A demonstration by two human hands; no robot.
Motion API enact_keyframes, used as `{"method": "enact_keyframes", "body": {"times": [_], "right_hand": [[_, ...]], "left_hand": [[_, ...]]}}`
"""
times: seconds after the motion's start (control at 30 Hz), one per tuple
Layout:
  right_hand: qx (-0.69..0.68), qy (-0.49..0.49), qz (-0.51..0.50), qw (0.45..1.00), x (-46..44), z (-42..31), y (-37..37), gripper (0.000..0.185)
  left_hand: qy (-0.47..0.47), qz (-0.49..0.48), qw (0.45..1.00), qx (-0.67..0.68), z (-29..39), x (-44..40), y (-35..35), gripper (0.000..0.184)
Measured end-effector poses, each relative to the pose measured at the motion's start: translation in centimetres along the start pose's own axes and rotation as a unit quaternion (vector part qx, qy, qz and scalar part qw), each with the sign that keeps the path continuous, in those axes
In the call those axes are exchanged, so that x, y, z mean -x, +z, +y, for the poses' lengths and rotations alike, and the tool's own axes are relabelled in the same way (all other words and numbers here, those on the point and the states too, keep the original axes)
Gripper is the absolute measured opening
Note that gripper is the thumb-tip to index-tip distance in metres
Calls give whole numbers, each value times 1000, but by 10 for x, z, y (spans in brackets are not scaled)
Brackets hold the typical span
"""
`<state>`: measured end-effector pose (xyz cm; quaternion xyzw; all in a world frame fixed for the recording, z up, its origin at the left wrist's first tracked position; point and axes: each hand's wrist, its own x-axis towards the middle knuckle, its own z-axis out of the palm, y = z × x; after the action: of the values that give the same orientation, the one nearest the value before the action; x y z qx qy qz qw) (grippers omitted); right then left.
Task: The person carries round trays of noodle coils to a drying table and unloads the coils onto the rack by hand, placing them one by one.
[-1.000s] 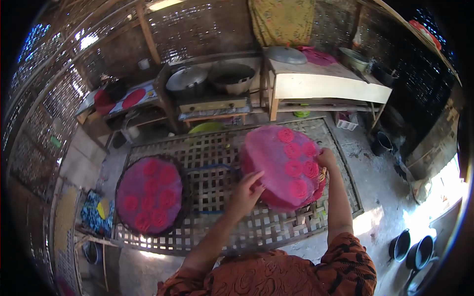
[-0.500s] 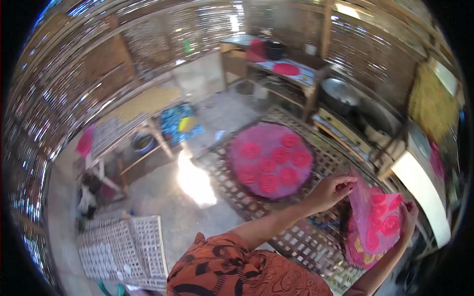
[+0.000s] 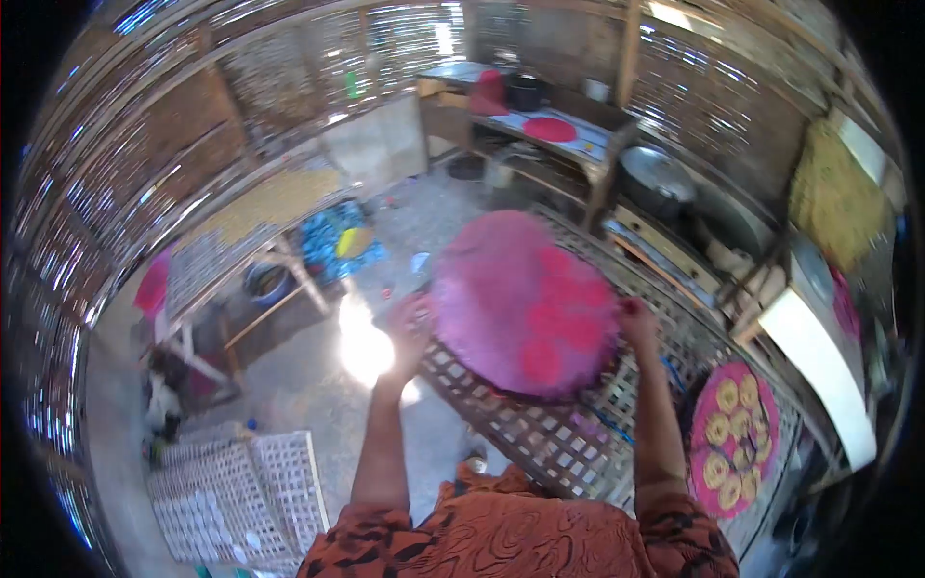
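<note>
The left hand was out past the left edge of the woven mat, above the grey floor. There was lots of open floor on that side, with a bright sun patch near the hand. The right hand was over the mat. A strip of mat showed along the near edge. More showed between the two pink cloths, where a blue cord lay. Past the far edge stood the stove, so there was less room there.

The held pink cloth was over the left end of the mat. Left fingers and right fingers pinched its two sides, though the left ones looked blurry. It was nearly round, just a bit longer from far left to near right. Its plain part faced the left hand, and its red rings faced the right hand.

The other pink cloth lay at the right end, its long way running from far to near. It had about nine yellow coils. The red rings blurred together, too mixed to count. The stove had one lidded pot and one dark pan.
</note>
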<state>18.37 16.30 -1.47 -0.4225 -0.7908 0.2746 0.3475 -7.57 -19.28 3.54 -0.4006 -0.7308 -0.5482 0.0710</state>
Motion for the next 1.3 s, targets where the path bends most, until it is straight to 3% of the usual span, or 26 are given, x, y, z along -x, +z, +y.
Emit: {"method": "enact_keyframes", "body": {"times": [0.03, 0.07, 0.13, 0.17, 0.27, 0.4, 0.5, 0.57, 0.6, 0.7, 0.83, 0.97, 1.03, 1.07, 1.1, 1.13, 1.17, 1.2, 1.23, 1.27, 1.3], "right_hand": [[73, -4, -14, 997, 20, -24, -7, 25], [6, -13, -8, 1000, 27, -4, -1, 27], [35, 15, 0, 999, 56, -10, -25, 26], [16, 24, 4, 1000, 73, -13, -45, 25], [-7, 50, 48, 998, 114, 5, -116, 19], [61, 113, 173, 977, 168, 53, -227, 15], [131, 142, 232, 953, 213, 108, -306, 14], [196, 276, 249, 907, 241, 133, -347, 14], [198, 281, 255, 904, 250, 141, -361, 14], [366, 292, 129, 874, 270, 185, -380, 23], [410, 248, 92, 873, 269, 184, -373, 24], [384, 179, 155, 892, 272, 197, -380, 21], [46, 238, 173, 955, 271, 202, -396, 21], [43, 237, 173, 955, 274, 204, -405, 21], [-114, 232, 236, 937, 278, 196, -419, 20], [-266, 221, 290, 892, 284, 195, -431, 19], [-384, 165, 329, 847, 296, 209, -444, 20], [-494, 105, 361, 784, 310, 224, -462, 20], [-533, 95, 413, 732, 324, 232, -477, 19], [-568, 86, 463, 675, 340, 241, -490, 18], [-579, 84, 496, 642, 361, 258, -500, 21]], "left_hand": [[-10, 7, 998, -55, -5, 5, -2, 36], [-21, 14, 994, -109, -9, 9, -4, 41], [-159, -26, 986, 30, 10, 11, -1, 43], [-195, -35, 973, 116, 50, 8, 6, 39], [-91, -127, 986, 66, 46, 2, 54, 33], [-5, -247, 962, 117, 127, 14, 144, 29], [167, -329, 916, 160, 188, 50, 223, 23], [247, -407, 858, 195, 229, 87, 274, 24], [272, -446, 830, 197, 246, 109, 300, 26], [334, -501, 788, 132, 297, 170, 354, 31], [434, -453, 775, 83, 327, 222, 413, 34], [424, -488, 762, 40, 338, 240, 429, 25], [421, -479, 769, 45, 342, 238, 428, 20], [311, -545, 767, 131, 342, 232, 428, 20], [193, -598, 748, 213, 343, 226, 428, 20], [105, -591, 728, 331, 340, 217, 427, 21], [15, -570, 692, 443, 334, 205, 425, 21], [-14, -535, 719, 444, 323, 182, 418, 22], [-44, -498, 743, 444, 312, 156, 406, 23], [-189, -440, 729, 489, 320, 132, 380, 22], [-193, -383, 734, 526, 303, 112, 367, 22]]}}
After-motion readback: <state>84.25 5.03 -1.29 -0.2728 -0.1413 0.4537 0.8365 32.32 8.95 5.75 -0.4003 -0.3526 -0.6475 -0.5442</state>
